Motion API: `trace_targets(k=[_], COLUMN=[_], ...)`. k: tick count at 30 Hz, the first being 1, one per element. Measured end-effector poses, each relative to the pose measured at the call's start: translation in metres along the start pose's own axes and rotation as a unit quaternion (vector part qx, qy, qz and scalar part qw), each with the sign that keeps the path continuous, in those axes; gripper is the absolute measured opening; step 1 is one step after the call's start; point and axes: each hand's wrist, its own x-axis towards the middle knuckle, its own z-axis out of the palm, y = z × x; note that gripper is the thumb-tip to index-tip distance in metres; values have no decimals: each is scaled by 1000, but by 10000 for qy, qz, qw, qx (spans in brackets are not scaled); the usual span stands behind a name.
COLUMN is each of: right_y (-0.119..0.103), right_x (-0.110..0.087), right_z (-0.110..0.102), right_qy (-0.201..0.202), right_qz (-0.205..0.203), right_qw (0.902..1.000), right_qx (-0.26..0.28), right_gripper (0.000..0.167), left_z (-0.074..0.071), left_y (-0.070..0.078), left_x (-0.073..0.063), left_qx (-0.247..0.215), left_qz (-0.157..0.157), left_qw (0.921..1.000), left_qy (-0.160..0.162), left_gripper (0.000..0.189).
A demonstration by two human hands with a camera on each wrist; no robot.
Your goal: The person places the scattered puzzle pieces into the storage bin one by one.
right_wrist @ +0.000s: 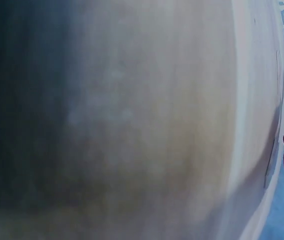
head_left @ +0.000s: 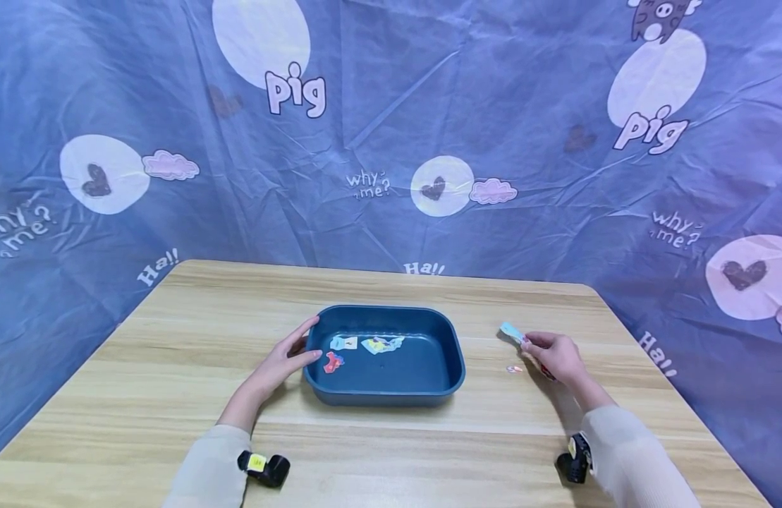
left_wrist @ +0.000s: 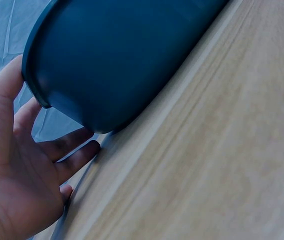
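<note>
A dark blue plastic basin (head_left: 384, 393) stands on the table with several small flat colourful cutouts inside, among them a red one (head_left: 333, 363) and a yellow-and-blue one (head_left: 382, 344). My left hand (head_left: 281, 361) holds the basin's left end, thumb over the rim and fingers along the outer wall. To the right of the basin, my right hand (head_left: 558, 356) pinches a light blue cutout (head_left: 511, 331) low over the table. Beneath that hand a bit of red (head_left: 546, 372) shows, mostly hidden. A small pale cutout (head_left: 514, 369) lies just left of it.
The wooden table (head_left: 391, 458) ends at a blue printed cloth (head_left: 378, 141) hung behind it and along the sides. Black cameras are strapped at both wrists, the left one (head_left: 266, 469) close above the tabletop.
</note>
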Motion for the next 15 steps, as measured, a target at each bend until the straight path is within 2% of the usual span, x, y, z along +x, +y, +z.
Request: trace_targets(k=[9,15], right_y=[-15,-27], right_x=[6,7], right_z=[5,2], right_qy=[-101,-145], right_qz=[-362,-469], right_qw=[9990,9965], right_qx=[254,673], right_gripper=[38,38], left_z=[0,0], left_y=[1,0], left_x=[-1,0], left_qx=[-20,-11], left_qz=[0,-5], left_qw=[10000,10000], left_qy=[2,-2], left_gripper=[58,58])
